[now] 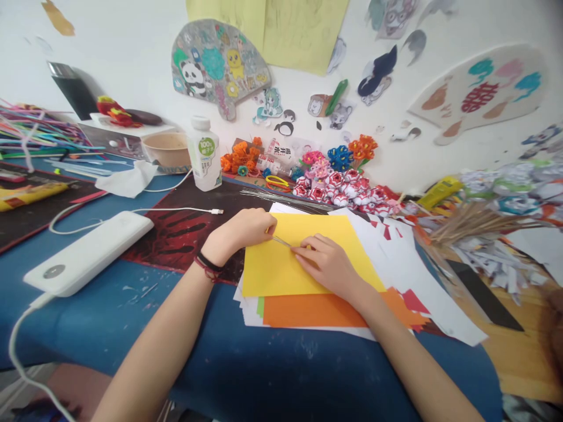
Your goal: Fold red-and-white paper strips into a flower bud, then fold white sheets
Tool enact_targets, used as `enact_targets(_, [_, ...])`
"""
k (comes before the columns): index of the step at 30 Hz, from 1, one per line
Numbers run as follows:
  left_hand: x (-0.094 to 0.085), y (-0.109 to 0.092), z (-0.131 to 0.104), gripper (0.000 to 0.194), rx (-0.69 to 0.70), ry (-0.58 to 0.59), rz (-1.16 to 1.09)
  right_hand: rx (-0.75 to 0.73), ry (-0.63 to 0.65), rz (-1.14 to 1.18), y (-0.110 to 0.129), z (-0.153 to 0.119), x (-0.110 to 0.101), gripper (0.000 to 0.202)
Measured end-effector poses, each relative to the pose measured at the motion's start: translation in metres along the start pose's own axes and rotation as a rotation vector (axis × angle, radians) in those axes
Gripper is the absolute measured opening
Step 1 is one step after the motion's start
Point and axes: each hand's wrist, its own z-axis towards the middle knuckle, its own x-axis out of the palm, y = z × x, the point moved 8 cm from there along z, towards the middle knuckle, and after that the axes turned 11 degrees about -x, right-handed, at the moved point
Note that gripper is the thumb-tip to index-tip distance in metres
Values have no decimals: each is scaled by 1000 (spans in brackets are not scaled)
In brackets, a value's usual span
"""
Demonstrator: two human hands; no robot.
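My left hand [253, 227] is closed in a pinch on one end of a short, thin grey wire [281, 241]; it could be more than one strand. At the wire's other end, the thumb and fingers of my right hand [323, 261] come together on it. Both hands are over a sheet of yellow paper [268, 275], with the right one resting low against it. Orange paper [308, 310] sticks out from beneath the yellow sheet, above white sheets [252, 313]. Behind the paper lies a bundle of long thin wires [281, 196].
To the left are a white power bank [92, 252] with cables and a white bottle [204, 155]. Handmade flowers [343, 184] line the wall. Paper strips [505, 264] and a dark flat bar [484, 293] lie at right. The blue tabletop [246, 369] extends in front.
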Motion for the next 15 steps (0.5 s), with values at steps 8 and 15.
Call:
enact_targets(8, [-2, -5, 0, 15, 5, -7, 24, 22, 18, 16, -1, 0, 1, 24])
enact_targets(15, [-5, -17, -2, 19, 72, 66, -74, 12, 15, -16, 1, 0, -1, 26])
